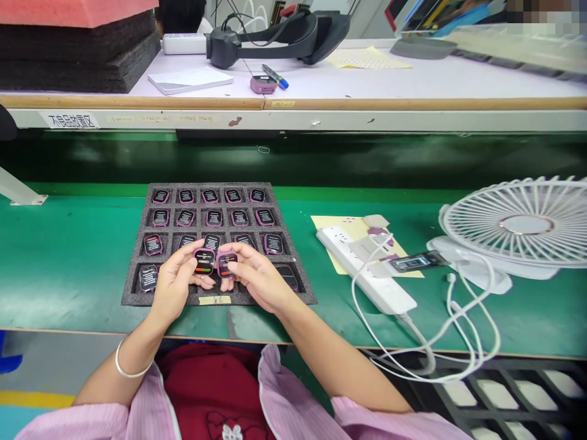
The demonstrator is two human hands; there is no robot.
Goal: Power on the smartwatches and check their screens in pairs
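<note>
Here we are at the green tabletop [68, 256], and your left hand [174, 275] has a purple-framed, rounded-square device with a lit dark screen [204, 261] pinched between thumb and fingers, green and orange-red showing along its lower edge! Right beside it, your right hand [261, 278] pinches a second purple rounded device [224, 264], your thumb lying across its screen. Do the two touch? You can't tell from this angle.

Both are up over the front of the dark grey foam tray [132, 297], just above its strip of pale tape [214, 300]. Look at those pockets: the three back rows carry similar devices, most with white text lit, and in the front row one sits at each end, your hands hiding much of the middle.

Off to your right, a long white power strip [383, 288] lies partly over a yellow sheet [339, 223], with a white wire-caged fan [527, 225] beyond it!
</note>
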